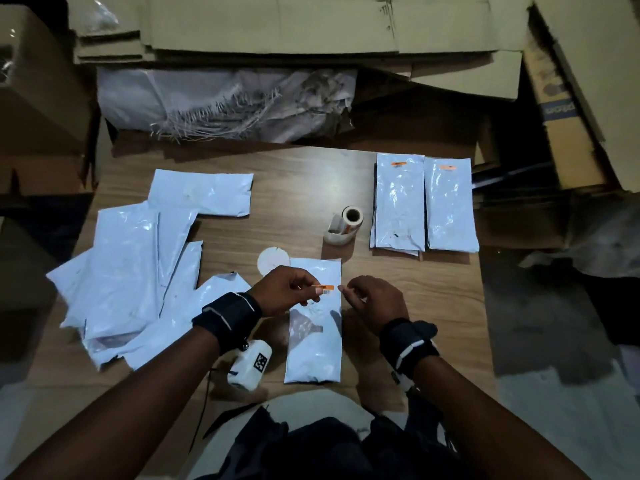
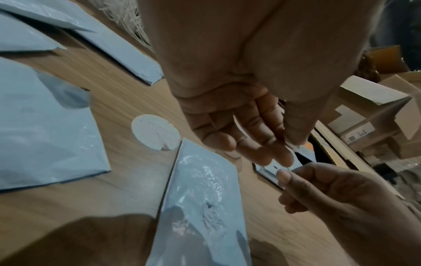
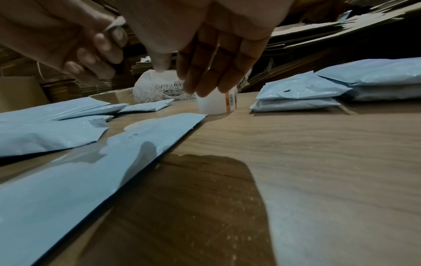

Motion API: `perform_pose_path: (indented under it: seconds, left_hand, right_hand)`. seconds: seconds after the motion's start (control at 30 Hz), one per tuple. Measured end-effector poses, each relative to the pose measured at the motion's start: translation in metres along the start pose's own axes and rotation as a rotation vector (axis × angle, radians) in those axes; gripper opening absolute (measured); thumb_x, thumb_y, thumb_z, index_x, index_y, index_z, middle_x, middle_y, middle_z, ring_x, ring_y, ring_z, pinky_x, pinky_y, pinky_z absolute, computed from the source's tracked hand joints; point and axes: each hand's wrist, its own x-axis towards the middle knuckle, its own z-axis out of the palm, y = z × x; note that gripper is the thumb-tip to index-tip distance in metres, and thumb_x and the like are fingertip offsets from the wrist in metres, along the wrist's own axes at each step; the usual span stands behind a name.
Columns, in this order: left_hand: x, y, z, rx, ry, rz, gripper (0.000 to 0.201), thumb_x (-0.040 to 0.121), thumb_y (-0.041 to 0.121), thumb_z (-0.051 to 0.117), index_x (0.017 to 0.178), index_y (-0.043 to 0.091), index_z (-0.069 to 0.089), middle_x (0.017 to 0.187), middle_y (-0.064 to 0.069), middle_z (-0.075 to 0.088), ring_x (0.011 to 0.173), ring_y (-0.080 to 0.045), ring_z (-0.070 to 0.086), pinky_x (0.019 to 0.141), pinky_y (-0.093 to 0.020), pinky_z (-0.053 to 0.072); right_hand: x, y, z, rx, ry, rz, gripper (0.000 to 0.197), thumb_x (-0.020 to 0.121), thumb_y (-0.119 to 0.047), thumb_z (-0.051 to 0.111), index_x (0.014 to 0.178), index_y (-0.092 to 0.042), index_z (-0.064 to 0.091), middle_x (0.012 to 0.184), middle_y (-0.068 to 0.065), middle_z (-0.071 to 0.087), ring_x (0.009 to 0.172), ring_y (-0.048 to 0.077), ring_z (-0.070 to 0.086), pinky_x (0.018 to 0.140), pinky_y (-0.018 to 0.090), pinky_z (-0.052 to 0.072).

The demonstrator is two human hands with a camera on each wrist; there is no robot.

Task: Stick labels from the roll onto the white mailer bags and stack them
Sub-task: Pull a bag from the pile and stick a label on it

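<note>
My left hand [image 1: 313, 294] pinches a small label [image 1: 327, 289] with an orange stripe and barcode between thumb and fingers. It holds the label just above the upper part of a white mailer bag [image 1: 313, 344] lying lengthwise in front of me. My right hand [image 1: 346, 291] hovers at the label's right end with loosely bent fingers and holds nothing. In the right wrist view the label [image 3: 116, 24] shows as a white strip in the left hand [image 3: 107, 36]. The label roll [image 1: 344, 225] stands behind the bag.
Two stacks of labelled bags [image 1: 400, 202] [image 1: 450, 206] lie at the table's back right. A loose pile of plain white bags [image 1: 131, 271] spreads over the left. A white paper disc [image 1: 272, 261] lies by the bag's top. Cardboard boxes [image 1: 277, 26] surround the wooden table [image 1: 433, 306].
</note>
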Motion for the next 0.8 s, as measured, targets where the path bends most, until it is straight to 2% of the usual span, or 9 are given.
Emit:
perform_pose_path:
  seconds: [0.07,0.2,0.3,0.4,0.47,0.53,0.6,0.7,0.8]
  left_hand:
    - [-0.001,-0.008,-0.001,0.074,-0.001,-0.019,0.015,0.089,0.03,0.07,0.094,0.016,0.074,0.085,0.004,0.076,0.079,-0.018,0.071,0.079,-0.034,0.059]
    - [-0.003,-0.016,0.0,0.272,0.014,0.01,0.012,0.089,0.037,0.069,0.092,0.026,0.074,0.082,0.012,0.074,0.078,-0.004,0.068,0.08,-0.029,0.056]
    - [-0.004,-0.018,0.005,0.431,0.002,0.014,0.013,0.089,0.041,0.067,0.092,0.03,0.074,0.082,0.018,0.072,0.08,-0.001,0.066,0.081,-0.028,0.053]
    - [-0.007,-0.023,0.011,0.449,-0.024,0.013,0.016,0.089,0.042,0.066,0.093,0.03,0.074,0.083,0.018,0.072,0.08,-0.001,0.066,0.082,-0.029,0.053]
    - [-0.009,-0.024,0.014,0.442,0.0,0.016,0.014,0.091,0.038,0.065,0.096,0.029,0.075,0.089,0.016,0.073,0.084,-0.003,0.066,0.085,-0.03,0.052]
    - [-0.012,-0.026,0.018,0.397,0.049,0.012,0.016,0.092,0.031,0.065,0.102,0.028,0.076,0.099,0.012,0.074,0.09,-0.003,0.064,0.088,-0.026,0.05]
    - [-0.014,-0.03,0.022,0.307,0.105,-0.007,0.018,0.091,0.03,0.066,0.106,0.028,0.075,0.104,0.011,0.074,0.092,-0.002,0.064,0.088,-0.024,0.05]
    - [-0.011,-0.036,0.025,0.199,0.15,-0.06,0.023,0.089,0.035,0.068,0.11,0.028,0.073,0.098,0.01,0.075,0.087,0.0,0.067,0.089,-0.029,0.054]
    - [-0.006,-0.038,0.022,0.185,0.209,-0.091,0.01,0.089,0.033,0.067,0.091,0.028,0.075,0.086,0.014,0.073,0.079,-0.002,0.068,0.085,-0.034,0.055]
  right_hand:
    - [-0.003,-0.001,0.001,0.082,-0.007,-0.055,0.033,0.092,-0.049,0.051,0.098,-0.023,0.07,0.09,-0.005,0.07,0.082,0.017,0.062,0.069,0.031,0.048]
    - [-0.014,-0.012,0.007,0.099,-0.027,-0.183,0.047,0.09,-0.055,0.039,0.105,-0.023,0.07,0.096,-0.005,0.07,0.088,0.02,0.06,0.073,0.032,0.046]
    - [-0.023,-0.021,0.014,0.162,-0.06,-0.177,0.038,0.09,-0.05,0.048,0.102,-0.022,0.07,0.096,-0.006,0.069,0.088,0.018,0.058,0.074,0.031,0.048]
    - [-0.029,-0.024,0.022,0.295,-0.053,-0.082,0.013,0.09,-0.03,0.063,0.092,-0.019,0.07,0.089,-0.007,0.068,0.086,0.017,0.059,0.074,0.036,0.052]
    - [-0.031,-0.024,0.026,0.403,-0.057,0.035,0.003,0.088,-0.023,0.067,0.086,-0.021,0.069,0.081,-0.011,0.065,0.08,0.01,0.06,0.073,0.03,0.052]
    - [-0.032,-0.025,0.026,0.543,-0.061,0.158,0.012,0.087,-0.016,0.068,0.079,-0.025,0.065,0.074,-0.012,0.064,0.072,0.0,0.06,0.069,0.02,0.049]
    - [-0.03,-0.028,0.025,0.682,-0.078,0.255,0.013,0.087,-0.01,0.066,0.08,-0.02,0.064,0.072,-0.01,0.065,0.064,-0.006,0.059,0.061,0.012,0.046]
    - [-0.023,-0.032,0.023,0.811,-0.135,0.35,0.005,0.088,-0.006,0.063,0.084,-0.01,0.064,0.076,0.005,0.065,0.057,-0.002,0.058,0.051,0.013,0.046]
    - [-0.01,-0.028,0.027,0.836,-0.184,0.397,0.008,0.086,-0.011,0.066,0.078,-0.013,0.064,0.075,0.007,0.066,0.065,0.013,0.062,0.053,0.027,0.053]
